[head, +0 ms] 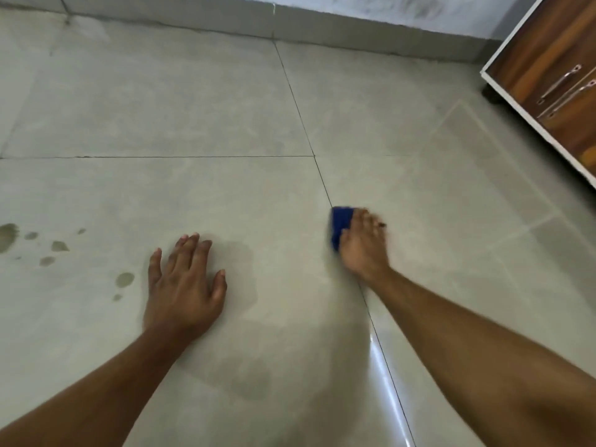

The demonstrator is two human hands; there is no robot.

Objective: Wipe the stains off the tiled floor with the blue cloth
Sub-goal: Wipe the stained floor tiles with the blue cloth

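The floor (193, 108) is made of large pale grey tiles with thin dark joints. My right hand (362, 245) presses a folded blue cloth (340, 224) flat on the floor, right on a tile joint; the hand is blurred by motion. My left hand (185, 285) rests palm down on the tile, fingers spread, holding nothing. Several dark greenish stains (124, 279) dot the tile left of my left hand, the largest stain (7, 235) at the frame's left edge. A faint damp patch (245, 379) lies between my forearms.
A brown wooden cabinet (554, 79) with a white edge and metal handles stands at the upper right on a small dark foot. The wall skirting (322, 25) runs along the top of the view.
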